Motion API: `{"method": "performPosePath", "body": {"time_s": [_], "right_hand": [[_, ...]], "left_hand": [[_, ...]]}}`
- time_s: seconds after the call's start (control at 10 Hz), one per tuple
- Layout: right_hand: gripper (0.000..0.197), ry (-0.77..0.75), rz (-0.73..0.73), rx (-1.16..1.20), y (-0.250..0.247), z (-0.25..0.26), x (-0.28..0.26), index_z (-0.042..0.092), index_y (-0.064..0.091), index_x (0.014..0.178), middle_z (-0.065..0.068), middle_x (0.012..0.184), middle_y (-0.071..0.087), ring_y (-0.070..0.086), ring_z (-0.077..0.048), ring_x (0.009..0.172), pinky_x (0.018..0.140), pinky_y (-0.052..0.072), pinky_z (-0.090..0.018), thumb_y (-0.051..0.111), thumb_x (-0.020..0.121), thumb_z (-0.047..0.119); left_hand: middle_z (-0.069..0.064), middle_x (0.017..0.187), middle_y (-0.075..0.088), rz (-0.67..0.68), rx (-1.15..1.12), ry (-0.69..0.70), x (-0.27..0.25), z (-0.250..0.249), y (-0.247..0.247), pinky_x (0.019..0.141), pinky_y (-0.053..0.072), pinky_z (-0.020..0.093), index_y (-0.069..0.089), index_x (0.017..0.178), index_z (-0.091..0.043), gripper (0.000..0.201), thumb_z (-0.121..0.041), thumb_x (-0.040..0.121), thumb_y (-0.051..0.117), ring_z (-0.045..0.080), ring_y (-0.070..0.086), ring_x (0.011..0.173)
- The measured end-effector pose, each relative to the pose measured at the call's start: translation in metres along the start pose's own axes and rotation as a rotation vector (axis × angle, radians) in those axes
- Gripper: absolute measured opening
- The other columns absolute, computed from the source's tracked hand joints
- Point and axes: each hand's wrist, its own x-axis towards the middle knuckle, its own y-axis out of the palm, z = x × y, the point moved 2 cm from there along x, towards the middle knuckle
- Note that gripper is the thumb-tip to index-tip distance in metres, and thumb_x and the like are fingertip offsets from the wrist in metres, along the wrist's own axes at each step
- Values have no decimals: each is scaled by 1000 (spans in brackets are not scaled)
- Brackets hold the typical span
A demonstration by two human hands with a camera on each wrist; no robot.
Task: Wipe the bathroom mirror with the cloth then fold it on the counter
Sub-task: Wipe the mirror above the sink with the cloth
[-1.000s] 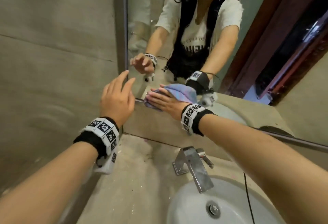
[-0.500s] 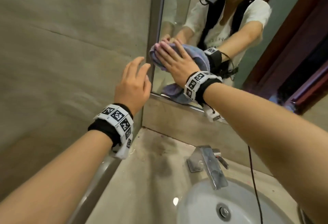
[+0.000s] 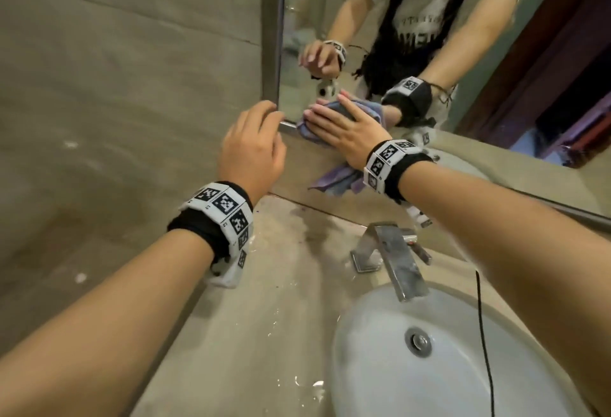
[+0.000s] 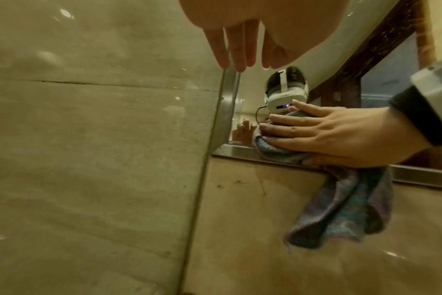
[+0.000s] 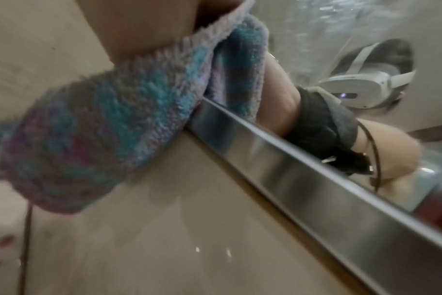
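While the right hand (image 3: 347,134) lies flat with its fingers straight, it presses the cloth (image 4: 341,203) against the bottom left corner of the mirror (image 3: 317,20). Part of the blue and purple cloth is squashed under the palm. The rest hangs down over the shiny metal frame (image 5: 316,175) and onto the tan wall strip below it. The left hand (image 3: 251,149) holds nothing. Its fingers are loose and a little bent, and the tips sit right at the side edge of the frame, just beside the right hand. Whether they touch the frame cannot be told.

The step in hand looks like the wiping, down at the lowest part of the glass. The folding has not begun, since the cloth is up on the wall and not on the counter (image 3: 264,317). Next the hand would likely need to slide the cloth across the glass that is left. It should keep flat and push evenly, so the hanging end does not slip away.

Below the hands is the counter, with pale specks and a dark smudge on it. A metal tap (image 3: 390,258) stands behind a white sink (image 3: 380,367). A thin black cable (image 3: 484,334) hangs over the sink. The tap and sink take up the right side, so the flat spot on the left looks best for folding.
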Motion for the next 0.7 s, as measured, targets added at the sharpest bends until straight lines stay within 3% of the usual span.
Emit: {"method": "performPosePath", "body": {"time_s": [0.1, 0.2, 0.3, 0.4, 0.5, 0.6, 0.7], "right_hand": [[54, -14, -79, -111, -13, -27, -82, 3, 41, 138, -13, 148, 35, 9, -21, 144, 116, -9, -38, 26, 92, 29], [54, 105, 2, -118, -20, -52, -151, 15, 15, 148, 4, 157, -6, -11, -12, 144, 115, -13, -38, 5, 100, 38], [54, 282, -74, -283, -30, -80, -245, 19, -10, 148, 6, 154, -24, -18, -13, 142, 113, -18, -43, 10, 101, 35], [57, 634, -90, -363, -56, -98, -325, 13, -6, 148, -6, 157, -10, -17, -18, 143, 112, -15, -47, 21, 101, 33], [68, 1308, -122, -247, -77, -122, -406, 4, -1, 148, -18, 156, 3, -4, -29, 144, 114, -8, -47, 33, 99, 37], [74, 1652, -186, -149, -79, -136, -454, 2, -3, 147, -17, 156, -4, -4, -28, 145, 117, -3, -46, 31, 97, 44], [74, 1962, -410, 105, -73, -135, -479, -3, -3, 146, -18, 156, -3, 0, -27, 145, 116, 0, -35, 30, 98, 43]], "left_hand": [[14, 112, 62, 16, -66, -7, 11, -37, 12, 80, 50, 38, 62, 108, -3, 32, -7, 79, 52, 31, 61, 95], [12, 113, 62, 24, -108, 27, 18, -84, 32, 84, 48, 36, 62, 110, -5, 33, -10, 79, 51, 28, 60, 97], [11, 112, 62, 25, -155, 88, 21, -138, 57, 86, 44, 36, 62, 109, -6, 32, -10, 79, 52, 26, 58, 96], [11, 111, 62, 46, -213, 154, 22, -197, 82, 82, 47, 37, 61, 109, -5, 32, -11, 80, 51, 28, 59, 94], [12, 112, 62, 38, -264, 192, 25, -248, 100, 85, 47, 39, 62, 110, -4, 32, -12, 80, 50, 25, 56, 100], [11, 114, 62, 16, -294, 181, 31, -281, 110, 87, 44, 39, 62, 111, -5, 33, -11, 80, 52, 26, 56, 101], [10, 113, 62, 5, -288, 191, 30, -305, 118, 86, 41, 36, 62, 111, -6, 32, -9, 79, 54, 27, 57, 99]]}}
